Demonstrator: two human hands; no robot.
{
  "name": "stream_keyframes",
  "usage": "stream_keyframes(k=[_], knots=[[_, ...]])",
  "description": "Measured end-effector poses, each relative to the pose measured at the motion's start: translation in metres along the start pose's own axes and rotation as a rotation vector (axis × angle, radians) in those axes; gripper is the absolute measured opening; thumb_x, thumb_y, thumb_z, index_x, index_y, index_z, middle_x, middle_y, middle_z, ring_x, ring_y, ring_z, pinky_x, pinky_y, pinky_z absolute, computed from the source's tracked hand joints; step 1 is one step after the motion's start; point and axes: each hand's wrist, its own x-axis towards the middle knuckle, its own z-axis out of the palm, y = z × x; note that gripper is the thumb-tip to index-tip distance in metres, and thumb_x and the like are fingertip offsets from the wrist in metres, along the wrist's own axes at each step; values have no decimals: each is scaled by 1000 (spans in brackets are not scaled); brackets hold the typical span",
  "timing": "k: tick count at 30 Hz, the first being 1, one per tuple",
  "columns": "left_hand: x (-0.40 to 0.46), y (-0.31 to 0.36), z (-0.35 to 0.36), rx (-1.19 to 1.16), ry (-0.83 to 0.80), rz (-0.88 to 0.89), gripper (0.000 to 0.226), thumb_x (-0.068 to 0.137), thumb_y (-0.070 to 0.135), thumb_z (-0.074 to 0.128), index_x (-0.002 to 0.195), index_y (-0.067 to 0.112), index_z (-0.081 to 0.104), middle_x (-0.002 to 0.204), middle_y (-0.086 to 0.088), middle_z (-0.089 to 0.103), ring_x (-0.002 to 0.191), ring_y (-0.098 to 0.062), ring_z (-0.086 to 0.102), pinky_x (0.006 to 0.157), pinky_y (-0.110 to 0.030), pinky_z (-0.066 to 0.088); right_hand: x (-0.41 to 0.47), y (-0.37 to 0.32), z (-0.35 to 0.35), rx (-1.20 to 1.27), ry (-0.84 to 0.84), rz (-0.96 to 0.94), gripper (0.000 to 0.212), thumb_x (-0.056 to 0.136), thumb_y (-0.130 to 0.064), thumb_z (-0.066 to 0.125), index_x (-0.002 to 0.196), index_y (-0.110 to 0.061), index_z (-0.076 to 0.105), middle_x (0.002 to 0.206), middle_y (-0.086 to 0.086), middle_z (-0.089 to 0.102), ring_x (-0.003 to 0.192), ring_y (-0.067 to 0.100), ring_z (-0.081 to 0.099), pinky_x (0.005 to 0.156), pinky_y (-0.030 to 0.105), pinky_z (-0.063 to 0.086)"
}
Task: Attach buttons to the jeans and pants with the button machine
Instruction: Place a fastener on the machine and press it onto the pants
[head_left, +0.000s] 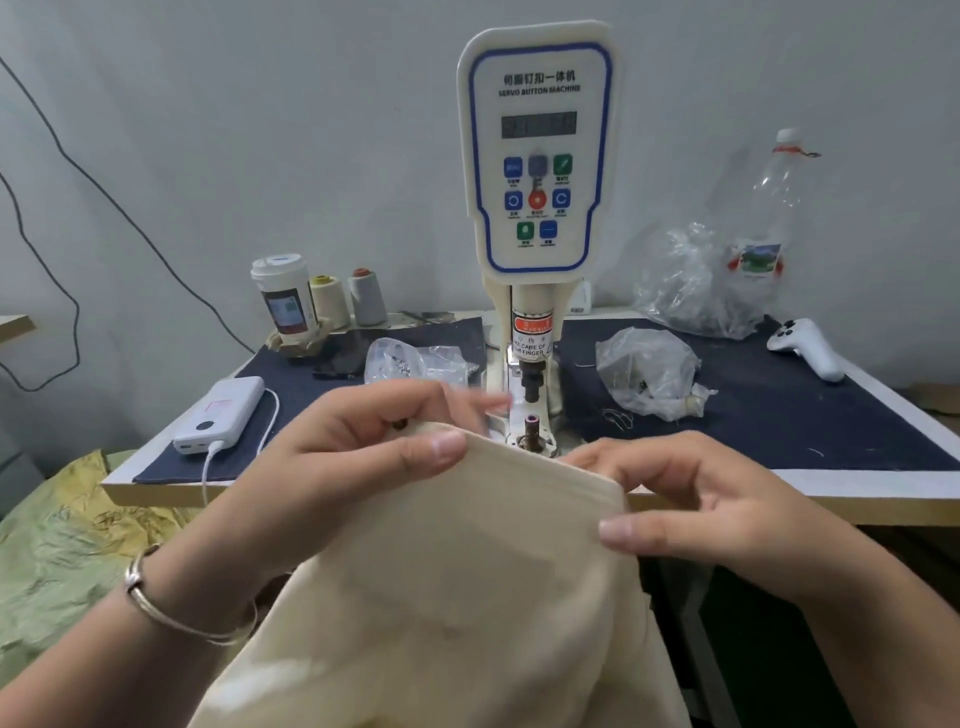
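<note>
While its thumb presses the top edge of the cream pants against curled fingers, the left hand pinches the waistband beside a dark button; the right hand pinches the opposite corner, both forearms angled inward, just before the servo button machine.

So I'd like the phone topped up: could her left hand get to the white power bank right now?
Probably not yet. The left hand is pinching the cream pants at the waistband. The power bank lies uncovered on the table's left edge, with nothing between, so once she lets go it looks reachable.
</note>
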Motion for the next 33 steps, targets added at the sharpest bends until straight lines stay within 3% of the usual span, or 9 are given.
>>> stream_keyframes(k=[2,3,5,9,13,18,22,26,33], knots=[[3,-12,2,-102,65,-107,28,83,35,65,63,18,55,63,-1,51,56,-13,50,63,-23,48,3,9,-4,160,20,11,16,83,-22,65,74,-9,64,80,2,64,75,15,60,72,23,47],[6,-20,4,-121,95,-147,29,84,36,66,63,20,54,60,2,47,49,-10,43,50,-17,40,6,13,-5,221,29,21,17,85,-22,63,74,-8,61,74,2,61,70,12,56,67,19,45],[13,-39,9,-165,136,-207,27,86,35,65,65,22,54,60,3,46,49,-8,39,43,-16,31,13,24,-8,326,57,64,17,87,-20,59,73,-10,58,72,1,58,67,11,54,64,18,45],[31,-83,18,-263,229,-342,27,88,30,70,67,23,53,64,2,47,54,-10,40,46,-20,33,36,57,-16,411,195,257,24,85,-19,65,63,-21,56,64,-3,50,56,10,44,53,24,34],[52,-122,19,-314,297,-447,27,94,24,60,70,20,52,63,2,48,54,-12,43,46,-20,36,63,89,-28,423,331,368,20,78,-19,61,62,-16,50,59,0,37,50,11,33,47,25,23],[76,-152,12,-277,285,-485,28,97,21,59,69,22,56,66,0,52,56,-11,46,50,-21,36,86,119,-46,457,425,388,26,87,-7,48,62,-11,44,60,5,30,56,16,30,53,31,21],[85,-170,5,-223,273,-461,27,93,27,64,68,23,56,68,1,51,60,-10,45,54,-20,36,96,135,-50,421,460,355,29,84,-6,48,57,-14,39,60,5,22,54,15,21,49,27,19],[88,-183,1,-234,243,-442,23,84,38,64,69,22,56,71,1,49,63,-11,44,58,-25,34,100,147,-51,381,479,326,28,82,-6,49,57,-15,39,61,4,23,54,14,20,48,25,19],[89,-200,2,-277,244,-430,21,84,34,62,70,20,55,65,4,45,58,-10,40,56,-24,33,99,157,-49,477,477,278,27,80,-6,49,55,-13,42,55,1,28,49,11,26,46,23,24]])
